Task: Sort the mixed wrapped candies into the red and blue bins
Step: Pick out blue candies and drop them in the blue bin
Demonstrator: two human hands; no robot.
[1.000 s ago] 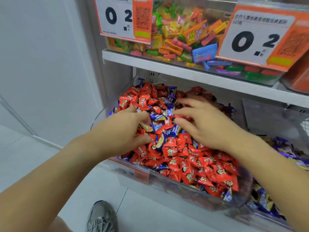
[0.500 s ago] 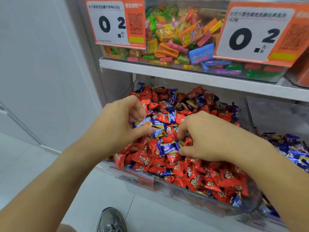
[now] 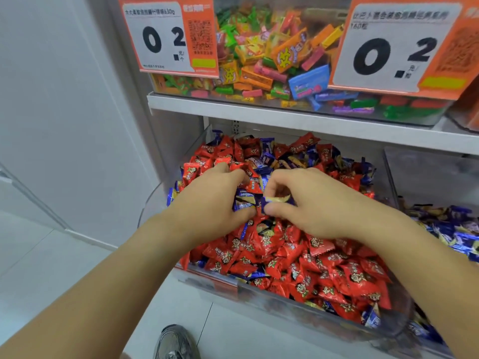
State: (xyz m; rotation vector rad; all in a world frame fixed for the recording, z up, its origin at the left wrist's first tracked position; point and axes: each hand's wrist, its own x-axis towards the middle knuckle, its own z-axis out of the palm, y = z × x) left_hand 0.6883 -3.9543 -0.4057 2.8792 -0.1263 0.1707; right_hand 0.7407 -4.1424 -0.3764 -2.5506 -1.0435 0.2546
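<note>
1. Centre frame: the left hand [image 3: 215, 203] curls round several blue foil-wrapped candies [image 3: 245, 200], seemingly gathering strays from the clear plastic bin of mostly red candies [image 3: 298, 307];
2. The right hand [image 3: 318, 203] pinches another blue-and-gold wrapped candy [image 3: 276, 199]; the clear bin of blue candies [image 3: 451, 229] waits at right.

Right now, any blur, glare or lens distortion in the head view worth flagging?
Head view: wide-angle bending on the shelf edge; small print on the price tags is smeared and unreadable; soft glare on the clear bin front; flat, even light, shadows faint; both hands and the red candies reasonably sharp.
</note>
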